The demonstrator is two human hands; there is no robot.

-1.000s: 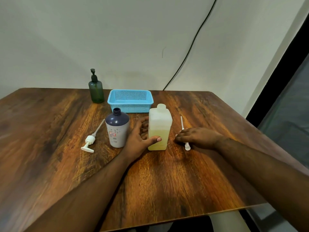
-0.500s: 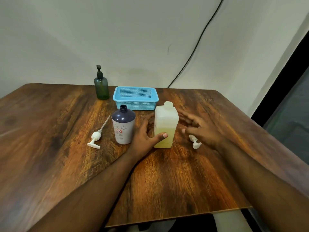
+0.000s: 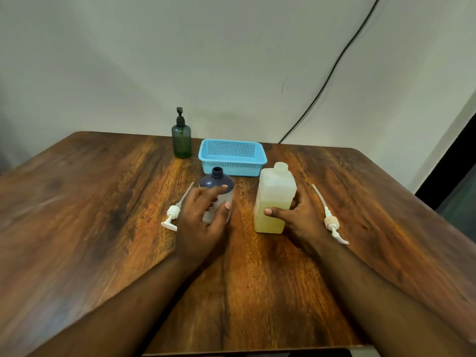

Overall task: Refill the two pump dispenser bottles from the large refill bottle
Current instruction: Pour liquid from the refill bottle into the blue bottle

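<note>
Standing upright near the middle of the table (image 3: pixel 103 202), just in front of the blue basket (image 3: pixel 232 161): refill bottle (image 3: pixel 277 194), uncapped, roughly half full of yellowish liquid, long axis vertical. Gripped low on its body by the right hand (image 3: pixel 300 217), thumb across the near face, fingers wrapped behind the right side. Beside it to the left, apart by a strip of bare wood: purple bottle (image 3: pixel 217 181), neck open, also upright. Reaching at it from the near side, left hand (image 3: pixel 203 222), fingers spread and loosely extended over its front, blurred; touching or just short of it, cannot tell, and not yet closed round it. Lying flat on the table, two pump heads: one (image 3: pixel 172 215) left of the purple bottle, tube pointing toward the far edge; the other (image 3: pixel 331 222) right of the refill bottle, tube likewise pointing away. Green bottle (image 3: pixel 181 140) far back by the far edge, pump on.

Judging from this: pour probably next, turning on tipping the refill bottle leftward so its mouth meets the purple neck. Right hand on the pourer, left nearer the receiver for steadying. Narrow neck, so spill likely if misaligned.
</note>
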